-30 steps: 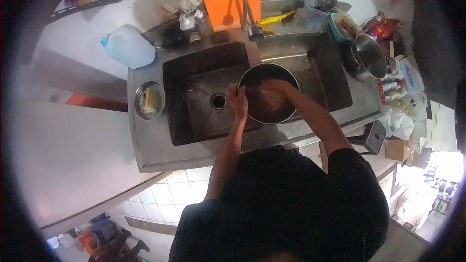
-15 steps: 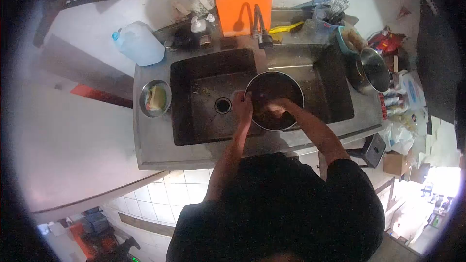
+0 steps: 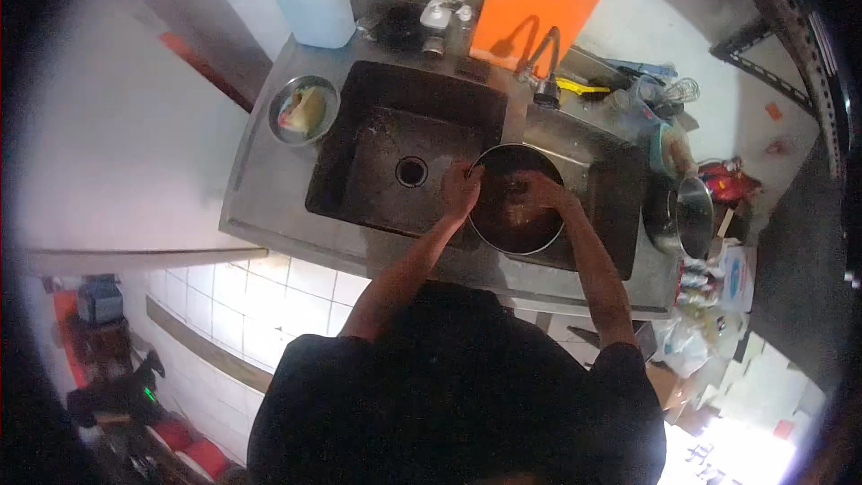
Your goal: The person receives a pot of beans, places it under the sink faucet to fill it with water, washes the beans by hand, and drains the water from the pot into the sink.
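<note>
A round dark pot (image 3: 516, 238) with a pale rim sits over the divider between the two sink basins. My left hand (image 3: 461, 190) is closed on the pot's left edge, around its handle or rim. Inside the pot is my right hand (image 3: 537, 190), over the dark interior; its fingers are blurred and dim, so what they touch cannot be made out. The left basin (image 3: 382, 144) has a round drain (image 3: 411, 171). Behind the pot stands the black faucet (image 3: 546, 90).
A metal bowl (image 3: 280, 119) with food lies on the left counter. A translucent jug (image 3: 319, 4), soap bottles (image 3: 436, 14) and an orange board (image 3: 530, 13) line the wall. Metal pots (image 3: 693, 216), a whisk (image 3: 682, 92) and plastic bags (image 3: 684, 346) are at right.
The view has rotated and shifted, so the sink appears tilted. My left hand stays at the pot's edge, while my right hand has moved within the pot toward its upper part.
</note>
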The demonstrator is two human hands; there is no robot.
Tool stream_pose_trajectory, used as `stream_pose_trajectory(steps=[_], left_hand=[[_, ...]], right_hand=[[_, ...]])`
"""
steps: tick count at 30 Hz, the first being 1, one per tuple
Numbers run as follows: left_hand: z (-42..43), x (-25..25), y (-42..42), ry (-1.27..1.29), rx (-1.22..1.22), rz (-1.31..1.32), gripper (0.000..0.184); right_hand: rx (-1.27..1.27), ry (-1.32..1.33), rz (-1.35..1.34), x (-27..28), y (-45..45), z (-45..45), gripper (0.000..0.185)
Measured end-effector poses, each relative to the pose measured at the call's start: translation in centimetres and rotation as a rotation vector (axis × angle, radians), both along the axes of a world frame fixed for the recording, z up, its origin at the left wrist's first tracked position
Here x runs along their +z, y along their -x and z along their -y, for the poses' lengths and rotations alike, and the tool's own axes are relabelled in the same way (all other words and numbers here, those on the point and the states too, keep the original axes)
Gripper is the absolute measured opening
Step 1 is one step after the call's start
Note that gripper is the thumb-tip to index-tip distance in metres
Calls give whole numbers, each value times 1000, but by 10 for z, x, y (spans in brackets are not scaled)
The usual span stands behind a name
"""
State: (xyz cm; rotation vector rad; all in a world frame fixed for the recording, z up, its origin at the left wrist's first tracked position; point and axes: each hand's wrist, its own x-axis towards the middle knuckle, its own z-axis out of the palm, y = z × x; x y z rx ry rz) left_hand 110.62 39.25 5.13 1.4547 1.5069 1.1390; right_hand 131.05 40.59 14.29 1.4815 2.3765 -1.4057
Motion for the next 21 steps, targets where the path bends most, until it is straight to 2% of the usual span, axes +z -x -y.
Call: stream_pose_trajectory(steps=[2, 4, 7, 8, 10, 12, 13, 14, 16, 17, 19, 21], left_hand=[[-2, -4, -1, -78, 57, -50, 26], [-4, -10, 1, 251, -94, 289, 28], [-4, -13, -6, 201, -5, 281, 29], [-4, -7, -6, 184, 25, 276, 29], [6, 33, 3, 85, 8, 90, 30], [2, 3, 0, 112, 3, 100, 30], [-4, -3, -1, 127, -5, 110, 30], [-4, -9, -2, 122, -9, 108, 30], [-1, -9, -1, 103, 8, 172, 26], [-3, -5, 0, 97, 8, 174, 26], [-2, 9, 4, -55, -19, -177, 27], [2, 27, 4, -64, -7, -182, 30]], right_hand=[[-4, -66, 10, -58, -17, -9, 53], [-16, -134, 16, -68, -18, -6, 53], [-94, -244, 178, -67, 3, 16, 49], [14, -231, 377, -75, 8, 20, 46], [129, -213, 572, -121, -1, 32, 44], [-178, -279, 286, -186, -29, 46, 43], [-183, -284, 284, -163, -16, 40, 43], [-68, -184, 454, -138, -4, 32, 43], [47, -88, 625, -69, 12, 26, 44], [60, -139, 510, -40, 15, 27, 44], [68, -188, 397, -18, 20, 32, 46], [-347, -214, 607, -15, 27, 43, 42]])
